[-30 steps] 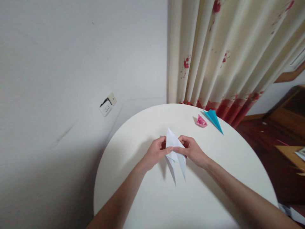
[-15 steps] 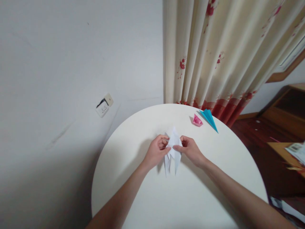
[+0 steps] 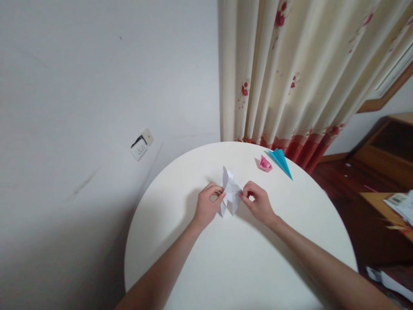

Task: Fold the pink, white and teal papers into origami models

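A folded white paper figure (image 3: 231, 188) is held up over the round white table (image 3: 213, 267). It has a pointed top and two pointed flaps hanging down. My left hand (image 3: 208, 204) pinches its left edge between thumb and fingers. On the opposite side, my right hand (image 3: 258, 202) pinches the right corner with thumb and forefinger, the fingers forming a ring. Whether the lower tips touch the table I cannot tell.
Near the table's far right edge lie a pink folded paper piece (image 3: 265, 163) and a blue paper plane (image 3: 281, 162). Behind hangs a floral curtain (image 3: 267, 77). A wall socket (image 3: 139, 149) is at the left, and papers (image 3: 400, 204) lie on a wooden surface at right.
My hands have moved apart to the two side edges of the paper figure. The figure has turned a little, its top leaning left and its lower points drawn up.
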Demonstrator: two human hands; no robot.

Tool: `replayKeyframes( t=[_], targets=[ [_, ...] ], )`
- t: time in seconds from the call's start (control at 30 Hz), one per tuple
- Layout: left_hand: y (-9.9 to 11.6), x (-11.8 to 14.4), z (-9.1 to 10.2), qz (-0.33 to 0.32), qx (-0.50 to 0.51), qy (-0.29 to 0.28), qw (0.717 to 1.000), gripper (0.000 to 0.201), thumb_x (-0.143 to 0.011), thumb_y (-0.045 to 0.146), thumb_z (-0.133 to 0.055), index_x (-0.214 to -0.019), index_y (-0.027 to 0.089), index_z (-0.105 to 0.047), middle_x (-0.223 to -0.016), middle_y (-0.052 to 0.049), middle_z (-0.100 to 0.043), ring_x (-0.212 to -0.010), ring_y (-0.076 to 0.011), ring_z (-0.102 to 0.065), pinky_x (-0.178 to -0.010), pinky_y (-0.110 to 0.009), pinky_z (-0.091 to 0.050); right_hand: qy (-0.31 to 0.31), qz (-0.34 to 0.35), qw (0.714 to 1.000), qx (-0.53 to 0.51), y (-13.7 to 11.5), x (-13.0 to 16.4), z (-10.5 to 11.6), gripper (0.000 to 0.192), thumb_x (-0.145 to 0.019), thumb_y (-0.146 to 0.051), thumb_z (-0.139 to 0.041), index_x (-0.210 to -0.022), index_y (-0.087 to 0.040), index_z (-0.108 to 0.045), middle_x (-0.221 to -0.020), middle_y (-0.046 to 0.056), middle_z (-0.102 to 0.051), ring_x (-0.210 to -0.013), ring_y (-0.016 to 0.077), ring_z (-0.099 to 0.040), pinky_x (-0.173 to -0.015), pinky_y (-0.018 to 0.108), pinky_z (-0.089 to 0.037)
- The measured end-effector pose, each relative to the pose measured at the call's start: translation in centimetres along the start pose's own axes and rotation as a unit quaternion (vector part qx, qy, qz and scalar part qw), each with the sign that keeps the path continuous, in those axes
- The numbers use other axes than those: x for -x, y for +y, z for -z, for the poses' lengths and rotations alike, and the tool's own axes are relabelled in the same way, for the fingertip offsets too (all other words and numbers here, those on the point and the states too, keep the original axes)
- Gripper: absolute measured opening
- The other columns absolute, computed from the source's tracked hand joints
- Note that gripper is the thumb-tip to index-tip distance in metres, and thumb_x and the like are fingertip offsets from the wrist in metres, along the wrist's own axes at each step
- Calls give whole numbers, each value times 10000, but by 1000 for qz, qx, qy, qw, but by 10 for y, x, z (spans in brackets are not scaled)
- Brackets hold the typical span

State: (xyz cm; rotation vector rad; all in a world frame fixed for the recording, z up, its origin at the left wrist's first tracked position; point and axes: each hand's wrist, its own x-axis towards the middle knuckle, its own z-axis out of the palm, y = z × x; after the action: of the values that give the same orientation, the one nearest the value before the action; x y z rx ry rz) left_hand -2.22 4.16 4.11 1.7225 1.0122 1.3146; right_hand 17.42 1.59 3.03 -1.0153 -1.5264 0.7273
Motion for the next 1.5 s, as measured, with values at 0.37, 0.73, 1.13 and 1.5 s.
replayKeyframes(
  t=[0.37, 0.73, 1.13, 1.5],
  targets=[
    [-10, 4, 9, -97, -65, 35, 993, 167, -771, 130, -648, -691, 247, -736, -798, -40, -701, -804, -203, -646, -785, -338, -500, 68, -21, 993, -93, 8, -5, -2, 180, -936, -374, -559, -940, -225, -660, -981, 64, -612, -883, 199, -578, -703, 313, -478],
    [-12, 1, -2, 98, 170, 58, 979, 321, -770, 396, -763, -968, 205, -599, -1009, -40, -637, -938, -180, -626, -824, -298, -490, 37, -70, 997, -7, 5, 2, -11, 229, -839, -389, -695, -699, -209, -683, -688, 11, -625, -634, 160, -506, -609, 295, -391],
    [-8, 27, -38, 156, 72, 47, 984, 182, -893, 355, -617, -877, 176, -589, -809, -17, -634, -751, -164, -595, -677, -257, -472, 80, -70, 993, 51, 8, 17, -28, 238, -888, -352, -635, -1073, -207, -666, -824, 40, -651, -680, 172, -585, -576, 282, -478],
    [-5, 26, -33, 61, -27, -14, 998, 197, -834, 191, -610, -1022, 182, -668, -934, -43, -685, -839, -194, -615, -737, -278, -473, 40, 138, 917, 373, 2, 15, -18, 358, -952, -206, -548, -1307, -219, -598, -1133, 129, -670, -960, 255, -598, -765, 363, -530]
  ],
)
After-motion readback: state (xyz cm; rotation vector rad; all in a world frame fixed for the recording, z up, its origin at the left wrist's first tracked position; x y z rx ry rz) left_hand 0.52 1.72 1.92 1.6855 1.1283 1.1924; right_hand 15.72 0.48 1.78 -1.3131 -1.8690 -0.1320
